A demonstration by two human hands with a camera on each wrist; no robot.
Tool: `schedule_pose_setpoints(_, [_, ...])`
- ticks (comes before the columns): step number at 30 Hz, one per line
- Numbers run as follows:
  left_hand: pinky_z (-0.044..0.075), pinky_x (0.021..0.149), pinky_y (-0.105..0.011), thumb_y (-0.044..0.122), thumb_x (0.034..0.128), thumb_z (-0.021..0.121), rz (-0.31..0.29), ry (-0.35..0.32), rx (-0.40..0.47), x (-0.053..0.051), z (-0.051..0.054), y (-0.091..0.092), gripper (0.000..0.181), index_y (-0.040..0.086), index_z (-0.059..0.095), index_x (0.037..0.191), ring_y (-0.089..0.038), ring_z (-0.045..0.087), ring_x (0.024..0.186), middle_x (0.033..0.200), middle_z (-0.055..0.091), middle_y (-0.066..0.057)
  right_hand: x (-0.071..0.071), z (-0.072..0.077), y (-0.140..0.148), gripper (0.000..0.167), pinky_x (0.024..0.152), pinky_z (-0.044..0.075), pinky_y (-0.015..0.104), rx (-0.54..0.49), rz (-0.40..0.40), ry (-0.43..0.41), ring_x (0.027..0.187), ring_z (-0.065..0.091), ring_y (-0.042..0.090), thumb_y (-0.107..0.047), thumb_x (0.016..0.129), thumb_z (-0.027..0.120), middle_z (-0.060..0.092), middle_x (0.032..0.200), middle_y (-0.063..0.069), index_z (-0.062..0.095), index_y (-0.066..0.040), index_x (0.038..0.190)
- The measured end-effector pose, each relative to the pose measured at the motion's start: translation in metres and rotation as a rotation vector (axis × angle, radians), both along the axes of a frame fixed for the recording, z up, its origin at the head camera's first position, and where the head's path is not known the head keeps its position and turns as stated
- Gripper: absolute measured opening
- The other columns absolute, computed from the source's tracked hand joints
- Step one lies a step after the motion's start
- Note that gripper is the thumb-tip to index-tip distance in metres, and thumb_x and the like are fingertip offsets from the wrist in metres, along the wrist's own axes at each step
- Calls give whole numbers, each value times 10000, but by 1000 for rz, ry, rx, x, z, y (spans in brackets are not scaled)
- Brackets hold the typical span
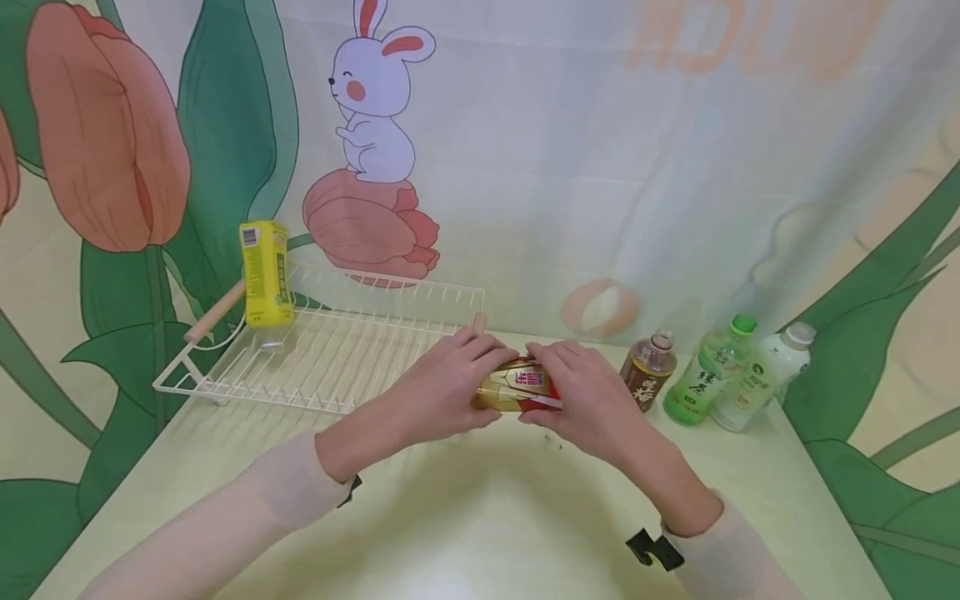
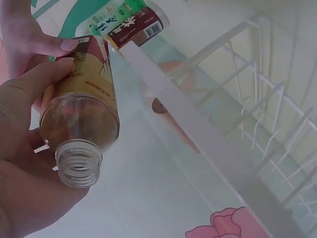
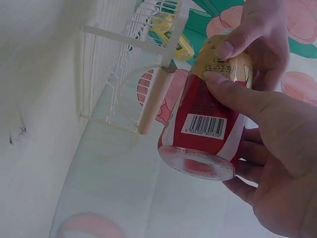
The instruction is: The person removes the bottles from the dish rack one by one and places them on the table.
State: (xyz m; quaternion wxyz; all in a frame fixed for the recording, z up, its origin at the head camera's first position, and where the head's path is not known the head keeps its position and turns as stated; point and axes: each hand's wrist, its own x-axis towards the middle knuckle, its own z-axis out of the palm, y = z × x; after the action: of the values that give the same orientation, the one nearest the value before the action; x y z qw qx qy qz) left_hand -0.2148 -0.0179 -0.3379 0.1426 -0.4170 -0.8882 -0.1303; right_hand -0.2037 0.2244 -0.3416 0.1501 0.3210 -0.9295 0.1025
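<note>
A bottle with a gold and red label (image 1: pixel 517 386) lies sideways between both hands, above the table in front of the rack. My left hand (image 1: pixel 442 383) grips its neck-end half, fingers over the top and thumb below. My right hand (image 1: pixel 588 400) holds the base-end half the same way. In the left wrist view the bottle (image 2: pixel 84 99) shows an uncapped, threaded mouth toward the camera, beside the left hand (image 2: pixel 29 148). In the right wrist view the barcode and clear base of the bottle (image 3: pixel 205 119) face the camera, with the right hand's (image 3: pixel 277 139) thumb on the label.
A white wire rack (image 1: pixel 330 350) with wooden handles stands at the left, and a yellow bottle (image 1: pixel 266 275) is tilted in its left end. On the right stand a brown-labelled bottle (image 1: pixel 647 371), a green bottle (image 1: pixel 705 375) and a white-capped bottle (image 1: pixel 765 379). A printed curtain hangs behind.
</note>
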Motion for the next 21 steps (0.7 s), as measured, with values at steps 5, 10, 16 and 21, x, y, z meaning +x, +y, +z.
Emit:
schedule_pose_setpoints(5, [512, 1067, -373, 389, 843, 918, -51, -29, 33, 1, 7, -6, 742, 74, 603, 1437, -248, 565, 1265, 1376, 620, -41, -1, 5, 6, 844, 1060, 492, 508, 15, 53, 65, 1209, 609, 292, -369, 771, 972, 681, 1307, 88, 594, -41, 1451])
schedule_pose_setpoints(10, [514, 1090, -385, 492, 774, 935, -25, -149, 123, -3, 20, -25, 898, 71, 568, 1477, -241, 548, 1314, 1415, 580, -44, -5, 9, 13, 835, 1038, 473, 537, 5, 68, 112, 1227, 567, 318, -308, 780, 973, 634, 1323, 97, 574, -84, 1479])
schedule_pose_setpoints(16, [504, 1104, -481, 493, 761, 940, 127, -310, 289, -14, 27, -61, 949, 136, 527, 1537, -252, 522, 1374, 1492, 556, -23, -14, 13, 27, 947, 982, 445, 583, -93, 19, 53, 1237, 522, 336, -229, 774, 975, 574, 1356, 122, 471, -164, 1573])
schedule_pose_setpoints(21, [465, 1125, -565, 513, 778, 927, 250, -352, 381, -24, 15, -94, 977, 178, 482, 1580, -293, 494, 1421, 1550, 533, -36, -23, 7, 40, 948, 917, 533, 549, -233, -20, -49, 1236, 520, 326, -149, 791, 958, 538, 1366, 134, 449, -155, 1590])
